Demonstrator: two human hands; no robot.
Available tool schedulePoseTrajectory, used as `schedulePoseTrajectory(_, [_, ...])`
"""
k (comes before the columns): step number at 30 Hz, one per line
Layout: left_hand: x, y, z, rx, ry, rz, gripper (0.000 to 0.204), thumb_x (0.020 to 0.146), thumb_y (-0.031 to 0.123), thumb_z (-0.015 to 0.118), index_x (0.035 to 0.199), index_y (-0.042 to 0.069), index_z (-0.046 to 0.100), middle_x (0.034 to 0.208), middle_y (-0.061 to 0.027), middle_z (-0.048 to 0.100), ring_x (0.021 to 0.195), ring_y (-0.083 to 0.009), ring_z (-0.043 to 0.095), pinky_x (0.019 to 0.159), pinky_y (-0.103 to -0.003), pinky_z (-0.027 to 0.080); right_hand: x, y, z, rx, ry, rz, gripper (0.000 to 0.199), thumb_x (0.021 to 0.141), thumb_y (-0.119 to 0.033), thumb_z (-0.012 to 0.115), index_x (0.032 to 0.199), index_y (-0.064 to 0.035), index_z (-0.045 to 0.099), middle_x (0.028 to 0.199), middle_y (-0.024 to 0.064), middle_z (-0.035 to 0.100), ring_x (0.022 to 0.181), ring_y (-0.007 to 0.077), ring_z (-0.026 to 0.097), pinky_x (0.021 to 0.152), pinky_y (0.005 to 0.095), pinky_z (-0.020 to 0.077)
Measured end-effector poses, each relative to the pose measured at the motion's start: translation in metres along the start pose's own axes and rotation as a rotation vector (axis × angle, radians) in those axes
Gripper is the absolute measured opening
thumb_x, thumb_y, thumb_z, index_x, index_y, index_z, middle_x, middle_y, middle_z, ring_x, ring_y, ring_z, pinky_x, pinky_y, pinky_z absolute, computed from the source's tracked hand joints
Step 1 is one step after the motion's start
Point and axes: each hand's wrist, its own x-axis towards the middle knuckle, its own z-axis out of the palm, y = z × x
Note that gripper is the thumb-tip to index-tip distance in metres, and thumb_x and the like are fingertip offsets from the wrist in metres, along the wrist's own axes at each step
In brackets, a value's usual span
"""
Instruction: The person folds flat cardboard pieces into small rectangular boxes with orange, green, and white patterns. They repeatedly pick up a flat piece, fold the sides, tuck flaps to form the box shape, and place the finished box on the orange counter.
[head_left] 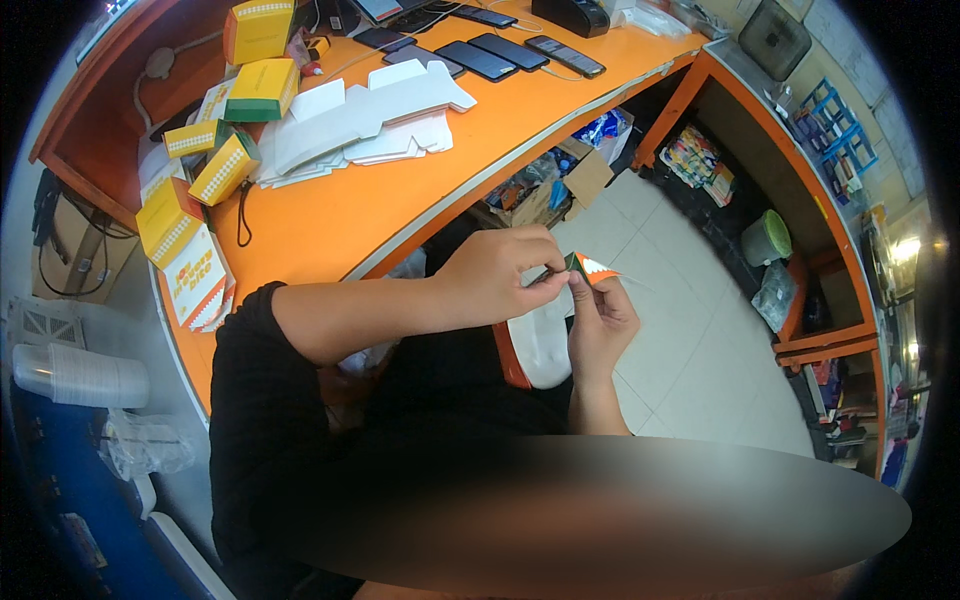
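We are pinching a small green, orange and white card (594,269) between the closed fingertips of our left hand (508,268) and right hand (603,322), and we are holding it up beside the orange desk (430,185), likely to keep it steady

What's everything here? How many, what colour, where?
Flat-topped desk: one, orange, ahead and left
Cardboard boxes: at least five, yellow and green, desk's left
Flat cut cardboard sheets: several, white, beside boxes
Flat rectangular phones: at least six, dark, desk's far side
Round plastic bucket: one, pale green, right
Stacked plastic containers: several, clear, left
Square tiles: several, pale grey, floor
Small card piece: one, green, orange and white, at the fingers
Left fingers: one hand's, bare, at card
Right fingers: one hand's, bare, holding card
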Motion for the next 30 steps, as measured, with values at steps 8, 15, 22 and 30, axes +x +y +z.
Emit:
schedulePoseTrajectory(8, [0.002, -0.004, 0.001, -0.086, 0.087, 0.065, 0.008, 0.084, 0.007, 0.074, 0.088, 0.002, 0.071, 0.089, -0.0075, 0.067, 0.078, -0.0159, 0.065, 0.065, -0.027, 0.051, -0.004, -0.014, -0.005, -0.111, -0.109, 0.019, 0.013, 0.095, -0.007, 0.065, 0.098, 0.0052, 0.068, 0.092, 0.008, 0.069, 0.084, 0.0146, 0.063, 0.078, 0.0246, 0.0468])
schedulePoseTrajectory(15, [-0.003, 0.004, 0.003, -0.19, 0.051, -0.045, 0.011, 0.087, 0.009, 0.073, 0.091, 0.0, 0.07, 0.092, -0.0094, 0.066, 0.08, -0.0152, 0.065, 0.067, -0.026, 0.05, -0.003, -0.016, 0.001, -0.023, -0.085, -0.035, 0.011, 0.094, -0.005, 0.066, 0.096, 0.0058, 0.068, 0.094, 0.0071, 0.066, 0.084, 0.0116, 0.059, 0.076, 0.0241, 0.0461])
schedulePoseTrajectory(22, [-0.005, 0.008, 0.0, -0.112, 0.025, 0.129, 0.014, 0.087, 0.012, 0.073, 0.092, -0.001, 0.07, 0.093, -0.0111, 0.066, 0.084, -0.0192, 0.065, 0.071, -0.029, 0.051, -0.003, -0.017, -0.005, 0.059, -0.052, 0.047, 0.008, 0.091, -0.004, 0.07, 0.094, 0.004, 0.068, 0.088, 0.0031, 0.064, 0.076, 0.0079, 0.057, 0.071, 0.0204, 0.0449])
schedulePoseTrajectory(30, [0.0, -0.004, 0.008, -0.549, -0.056, -0.277, 0.044, 0.087, 0.021, 0.076, 0.122, -0.001, 0.061, 0.108, -0.009, 0.066, 0.099, -0.0128, 0.063, 0.084, -0.029, 0.054, -0.007, -0.009, -0.004, 0.459, -0.16, 0.214, 0.014, 0.091, -0.005, 0.072, 0.099, -0.0027, 0.061, 0.09, 0.0018, 0.066, 0.076, 0.0047, 0.06, 0.069, 0.0191, 0.0469])
